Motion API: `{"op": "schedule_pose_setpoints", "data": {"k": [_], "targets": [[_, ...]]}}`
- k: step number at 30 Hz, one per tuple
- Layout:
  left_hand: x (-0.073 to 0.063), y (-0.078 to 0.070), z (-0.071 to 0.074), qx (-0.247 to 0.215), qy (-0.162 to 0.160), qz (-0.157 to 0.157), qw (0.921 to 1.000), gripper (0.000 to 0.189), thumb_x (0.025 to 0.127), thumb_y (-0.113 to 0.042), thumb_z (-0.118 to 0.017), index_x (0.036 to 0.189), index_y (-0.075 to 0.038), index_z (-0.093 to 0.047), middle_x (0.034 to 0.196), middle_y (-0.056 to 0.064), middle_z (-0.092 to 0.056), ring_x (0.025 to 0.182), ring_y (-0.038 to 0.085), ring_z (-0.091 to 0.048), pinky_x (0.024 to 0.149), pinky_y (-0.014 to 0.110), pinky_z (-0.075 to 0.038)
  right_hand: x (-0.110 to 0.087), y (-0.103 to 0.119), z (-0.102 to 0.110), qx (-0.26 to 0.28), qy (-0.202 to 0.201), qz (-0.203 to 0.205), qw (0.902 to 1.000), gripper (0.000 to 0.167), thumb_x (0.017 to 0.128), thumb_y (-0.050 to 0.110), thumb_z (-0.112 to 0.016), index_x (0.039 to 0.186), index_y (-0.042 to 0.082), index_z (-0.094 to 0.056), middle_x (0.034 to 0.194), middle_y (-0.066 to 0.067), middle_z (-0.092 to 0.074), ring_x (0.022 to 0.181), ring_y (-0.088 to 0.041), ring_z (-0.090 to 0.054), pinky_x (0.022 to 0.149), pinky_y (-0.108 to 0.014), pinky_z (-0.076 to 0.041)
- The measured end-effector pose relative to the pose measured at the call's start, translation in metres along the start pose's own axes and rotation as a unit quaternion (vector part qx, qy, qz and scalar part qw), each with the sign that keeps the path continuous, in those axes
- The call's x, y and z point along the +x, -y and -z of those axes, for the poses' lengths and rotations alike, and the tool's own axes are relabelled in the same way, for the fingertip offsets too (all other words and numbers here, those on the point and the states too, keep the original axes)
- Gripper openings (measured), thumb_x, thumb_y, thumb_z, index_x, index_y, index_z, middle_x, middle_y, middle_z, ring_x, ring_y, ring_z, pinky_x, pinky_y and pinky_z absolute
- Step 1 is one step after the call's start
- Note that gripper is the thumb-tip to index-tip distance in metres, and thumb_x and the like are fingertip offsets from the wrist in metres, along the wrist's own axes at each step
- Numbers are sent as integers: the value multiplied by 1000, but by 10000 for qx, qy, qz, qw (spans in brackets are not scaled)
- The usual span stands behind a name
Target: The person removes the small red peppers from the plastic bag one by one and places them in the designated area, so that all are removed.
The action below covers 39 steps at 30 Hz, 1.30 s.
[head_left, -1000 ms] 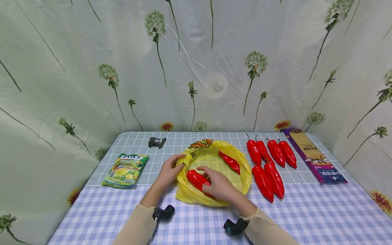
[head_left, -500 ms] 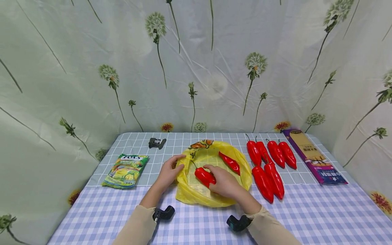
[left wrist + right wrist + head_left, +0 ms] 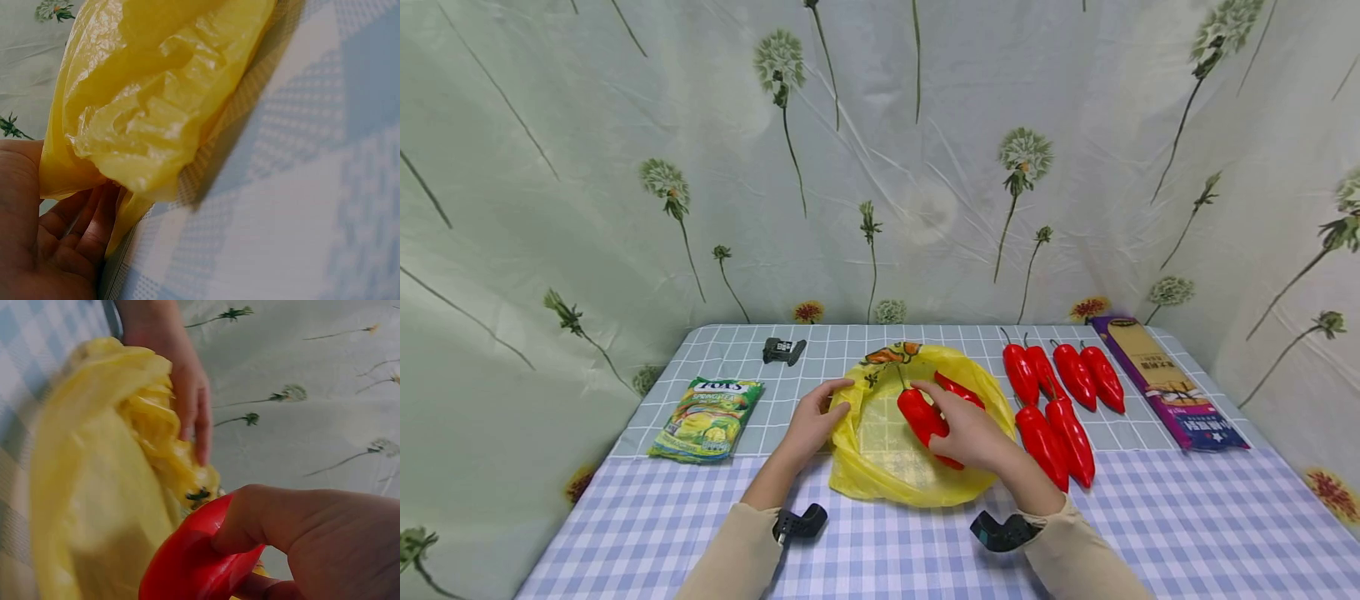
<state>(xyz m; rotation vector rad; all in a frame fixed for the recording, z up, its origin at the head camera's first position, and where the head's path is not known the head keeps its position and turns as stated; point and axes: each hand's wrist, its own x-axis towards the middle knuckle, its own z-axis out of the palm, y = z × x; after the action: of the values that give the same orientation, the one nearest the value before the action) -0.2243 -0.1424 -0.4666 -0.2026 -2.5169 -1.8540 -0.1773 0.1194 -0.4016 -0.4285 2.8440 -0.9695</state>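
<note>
A yellow plastic bag lies on the table with its mouth spread wide. My left hand holds the bag's left rim between thumb and fingers; the left wrist view shows the crinkled film beside that palm. Over the bag's right half, my right hand grips a red pepper round its body, its thin green stem pointing to the far side. In the right wrist view the thumb presses on the pepper's glossy side. Another red pepper lies in the bag, partly hidden behind the right hand.
Several red peppers lie in two groups right of the bag. A long purple packet is at the far right, a green Fox's candy bag at the left. A small black device sits near the back edge.
My right hand has carried the gripped pepper rightward inside the bag, from its left side, and now overlaps the other pepper there. My left hand has stayed at the rim.
</note>
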Motion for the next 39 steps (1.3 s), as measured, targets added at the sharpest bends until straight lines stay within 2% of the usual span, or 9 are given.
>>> {"op": "schedule_pose_setpoints", "data": {"k": [4,12,19,26,31,36,39], "targets": [[-1,0,0,14,9,96,10000,39,96,-9,-60,135,-15,-61,136,12,-61,111,23,-60,83,23,-51,-1,-6,12,215,-73,16,9997,80,77,9,-75,148,27,-43,124,-3,-62,110,-24,-57,77,-40,-60],[-2,-2,1,-43,-4,156,9999,39,96,-10,-60,135,-16,-61,136,10,-61,110,23,-60,83,26,-52,-2,-17,31,586,-289,-328,9973,80,76,10,-77,144,34,-43,127,-11,-63,113,-31,-59,73,-40,-61],[-2,1,1,34,1,189,9998,39,96,-10,-61,135,-16,-61,137,9,-60,111,21,-59,83,23,-51,-5,-24,37,512,-378,-393,9972,74,78,13,-74,144,33,-46,117,-10,-65,103,-27,-61,71,-37,-61],[-2,-1,1,78,-1,168,9998,38,96,-12,-61,134,-17,-62,137,9,-61,111,23,-60,84,24,-51,-15,-35,46,253,-569,-440,9971,73,77,19,-76,144,30,-49,119,-12,-65,100,-25,-62,70,-37,-61],[-1,-1,1,101,19,188,9998,38,97,-12,-61,135,-17,-61,139,7,-60,114,22,-59,86,25,-50,-25,-45,55,-36,-880,-250,9958,72,76,22,-80,142,27,-51,116,-12,-67,96,-24,-63,68,-35,-61],[-1,-2,1,24,27,177,9998,38,97,-11,-61,134,-17,-61,138,8,-60,113,22,-59,86,25,-51,-34,-55,64,-134,-1319,91,9911,67,79,22,-80,140,25,-52,116,-14,-68,97,-28,-64,72,-39,-61],[-1,-2,1,-9,21,154,9999,38,96,-10,-61,134,-16,-62,136,9,-61,110,22,-60,84,24,-51,-38,-62,70,-88,-1383,48,9903,66,82,24,-80,141,24,-51,117,-16,-67,100,-29,-64,72,-40,-61]]}}
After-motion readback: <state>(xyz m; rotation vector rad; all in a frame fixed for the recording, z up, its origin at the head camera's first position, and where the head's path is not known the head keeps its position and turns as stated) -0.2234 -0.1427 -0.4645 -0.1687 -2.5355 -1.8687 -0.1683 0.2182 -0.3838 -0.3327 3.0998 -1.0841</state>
